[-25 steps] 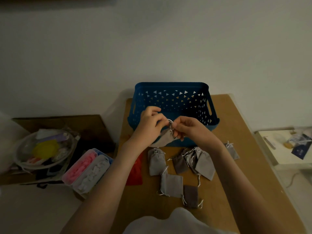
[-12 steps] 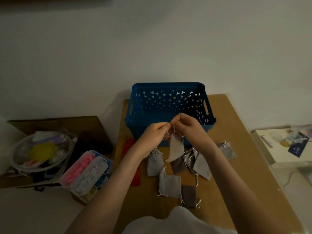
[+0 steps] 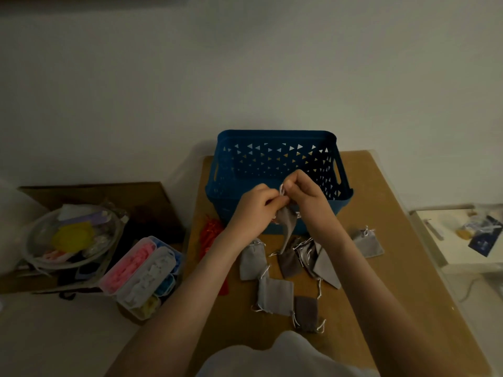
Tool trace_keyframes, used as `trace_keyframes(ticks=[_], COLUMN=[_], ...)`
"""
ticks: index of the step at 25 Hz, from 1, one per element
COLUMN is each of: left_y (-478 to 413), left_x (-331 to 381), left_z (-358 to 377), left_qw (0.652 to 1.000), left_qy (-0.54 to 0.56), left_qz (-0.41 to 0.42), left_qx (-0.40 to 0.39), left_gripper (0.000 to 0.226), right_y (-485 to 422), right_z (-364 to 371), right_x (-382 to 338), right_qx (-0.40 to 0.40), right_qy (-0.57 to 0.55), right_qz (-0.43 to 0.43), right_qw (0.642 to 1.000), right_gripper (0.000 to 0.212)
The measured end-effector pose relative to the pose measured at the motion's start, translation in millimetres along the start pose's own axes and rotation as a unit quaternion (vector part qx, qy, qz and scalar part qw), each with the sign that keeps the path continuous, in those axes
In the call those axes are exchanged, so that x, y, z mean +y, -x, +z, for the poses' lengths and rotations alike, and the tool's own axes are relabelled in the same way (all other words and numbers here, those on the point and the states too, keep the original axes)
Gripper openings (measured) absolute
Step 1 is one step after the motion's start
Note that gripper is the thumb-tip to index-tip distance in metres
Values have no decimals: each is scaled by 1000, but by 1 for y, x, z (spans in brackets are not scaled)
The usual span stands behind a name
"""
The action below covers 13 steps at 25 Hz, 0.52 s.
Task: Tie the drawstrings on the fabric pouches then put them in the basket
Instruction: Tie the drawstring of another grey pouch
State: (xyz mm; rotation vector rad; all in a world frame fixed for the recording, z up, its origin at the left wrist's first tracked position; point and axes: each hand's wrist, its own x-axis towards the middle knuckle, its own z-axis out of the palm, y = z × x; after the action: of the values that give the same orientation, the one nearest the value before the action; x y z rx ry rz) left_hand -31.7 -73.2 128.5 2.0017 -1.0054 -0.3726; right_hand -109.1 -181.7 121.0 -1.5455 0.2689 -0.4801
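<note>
A small grey fabric pouch (image 3: 287, 223) hangs in the air in front of the blue plastic basket (image 3: 275, 142). My left hand (image 3: 255, 206) and my right hand (image 3: 304, 193) meet above it, each pinching its white drawstring (image 3: 282, 189) at the pouch's mouth. Several more grey pouches lie on the wooden table below my wrists: a light one (image 3: 253, 261), a dark one (image 3: 290, 263), an overlapping pair (image 3: 324, 265), one apart at the right (image 3: 367, 242), and two near the front (image 3: 275, 296), (image 3: 307, 312).
The wooden table (image 3: 386, 281) ends at the right, with a white shelf (image 3: 446, 240) of small items beyond. A red item (image 3: 211, 234) lies left of the basket. Off the table at left are a clear compartment box (image 3: 141, 276) and a cluttered bowl (image 3: 70, 238).
Both hands lifted the pouch off the table and up in front of the basket. It now hangs from the drawstring pinched between them, and the hands have closed together.
</note>
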Motion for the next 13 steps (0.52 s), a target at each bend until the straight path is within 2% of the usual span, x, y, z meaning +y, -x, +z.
trace_keyframes(ticks=[3, 5, 7, 9, 11, 13], left_y=[1, 2, 4, 5, 5, 4], left_x=[-8, -12, -15, -18, -20, -20], left_z=[3, 2, -1, -4, -6, -9], left_qw=[999, 982, 925, 870, 849, 862], left_qy=[47, 180, 369, 479, 511, 483], left_qz=[-22, -56, -87, -109, -121, -125], left_qx=[-1, -5, -31, -40, -58, -90], left_gripper=[27, 23, 22, 22, 23, 23], right_y=[-4, -7, -8, -5, -2, -4], right_z=[-5, -15, -29, -34, -32, -30], right_x=[2, 6, 9, 11, 8, 7], right_qx=[33, 60, 51, 29, 9, -5], right_qy=[26, 109, 172, 167, 182, 223], right_qz=[8, 41, 80, 97, 94, 99], right_qw=[999, 991, 981, 981, 979, 970], right_gripper=[20, 24, 25, 23, 23, 29])
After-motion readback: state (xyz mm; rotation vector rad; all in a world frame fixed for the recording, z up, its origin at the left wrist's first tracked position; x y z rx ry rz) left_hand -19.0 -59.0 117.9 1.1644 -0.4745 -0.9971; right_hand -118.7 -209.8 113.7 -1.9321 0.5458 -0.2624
